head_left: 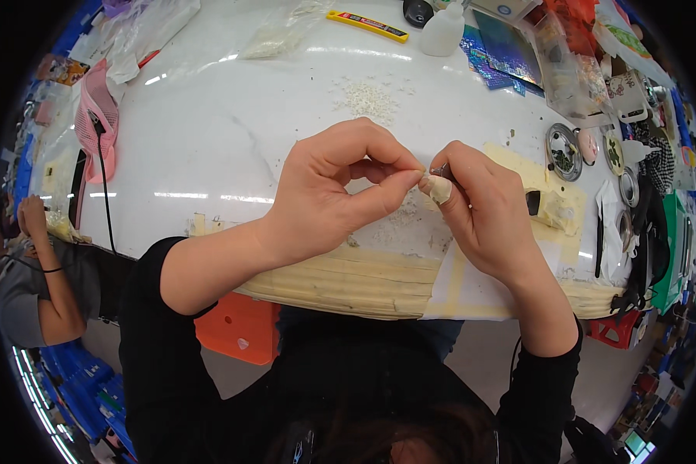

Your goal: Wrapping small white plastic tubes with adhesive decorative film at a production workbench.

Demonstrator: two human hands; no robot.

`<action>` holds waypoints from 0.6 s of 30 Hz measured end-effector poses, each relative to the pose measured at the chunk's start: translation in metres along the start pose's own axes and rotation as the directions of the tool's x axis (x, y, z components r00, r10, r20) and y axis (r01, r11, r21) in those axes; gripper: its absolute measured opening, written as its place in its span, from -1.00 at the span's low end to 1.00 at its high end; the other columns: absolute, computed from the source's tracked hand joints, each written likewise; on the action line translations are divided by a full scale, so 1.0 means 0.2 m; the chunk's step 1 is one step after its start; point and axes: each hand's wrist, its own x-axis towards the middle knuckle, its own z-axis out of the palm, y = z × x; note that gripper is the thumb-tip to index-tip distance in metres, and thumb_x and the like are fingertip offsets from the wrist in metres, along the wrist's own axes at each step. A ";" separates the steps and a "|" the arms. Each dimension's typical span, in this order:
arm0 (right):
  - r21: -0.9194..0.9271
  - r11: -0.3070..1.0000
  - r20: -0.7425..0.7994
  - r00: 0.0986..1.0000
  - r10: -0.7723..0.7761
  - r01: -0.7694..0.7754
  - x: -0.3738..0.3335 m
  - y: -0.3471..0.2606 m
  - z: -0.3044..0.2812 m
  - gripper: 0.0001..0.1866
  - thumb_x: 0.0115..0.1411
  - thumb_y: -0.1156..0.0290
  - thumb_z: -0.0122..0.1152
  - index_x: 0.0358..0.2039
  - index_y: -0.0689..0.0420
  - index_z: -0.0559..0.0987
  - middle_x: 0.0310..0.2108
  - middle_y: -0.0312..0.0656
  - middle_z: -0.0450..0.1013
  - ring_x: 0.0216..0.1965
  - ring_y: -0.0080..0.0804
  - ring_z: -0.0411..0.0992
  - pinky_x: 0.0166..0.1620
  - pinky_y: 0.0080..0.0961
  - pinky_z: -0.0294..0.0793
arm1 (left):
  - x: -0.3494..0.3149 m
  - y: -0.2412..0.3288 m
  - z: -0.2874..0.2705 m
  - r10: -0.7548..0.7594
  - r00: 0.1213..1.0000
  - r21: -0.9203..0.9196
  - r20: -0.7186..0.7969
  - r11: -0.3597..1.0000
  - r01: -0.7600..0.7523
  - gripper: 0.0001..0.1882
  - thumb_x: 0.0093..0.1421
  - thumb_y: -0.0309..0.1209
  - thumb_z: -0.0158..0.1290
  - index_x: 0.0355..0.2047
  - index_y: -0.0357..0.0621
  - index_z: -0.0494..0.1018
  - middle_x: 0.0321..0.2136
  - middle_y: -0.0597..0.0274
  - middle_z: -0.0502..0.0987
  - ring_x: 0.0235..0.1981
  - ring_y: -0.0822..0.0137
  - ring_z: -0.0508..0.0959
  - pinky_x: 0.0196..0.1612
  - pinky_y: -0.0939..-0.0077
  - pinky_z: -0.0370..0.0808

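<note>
My left hand (325,185) is above the white table (209,139), thumb and forefinger pinched on something too small to make out. Its fingertips meet those of my right hand (491,205), which is also closed. Pale tape (438,189) wraps the right thumb. A bit of dark metal (445,172) shows between the right thumb and forefinger; most of it is hidden, so its kind cannot be told. Beyond the hands lies a scattered heap of tiny whitish pieces (368,99). More fine bits are strewn on the tabletop below the fingers.
Tan tape (348,286) covers the table's front edge. At the back are a long yellow packet (367,26), a white bottle (442,32) and shiny blue sheets (510,46). Round metal dishes (564,152) stand right. A black cable (107,201) hangs left, near another person (39,286).
</note>
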 end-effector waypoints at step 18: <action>-0.058 0.996 -0.037 0.997 -0.064 0.061 0.00 0.01 0.00 -0.84 0.11 0.45 0.23 -0.39 0.11 0.40 -0.55 -0.21 0.35 -0.52 -0.19 0.39 -0.49 -0.34 0.36 | 0.03 0.01 -0.04 0.271 0.957 0.352 0.103 0.890 -0.290 -0.80 0.07 -0.73 0.14 -0.27 -0.29 0.55 -0.31 0.16 0.53 -0.31 0.40 0.52 -0.26 0.57 0.45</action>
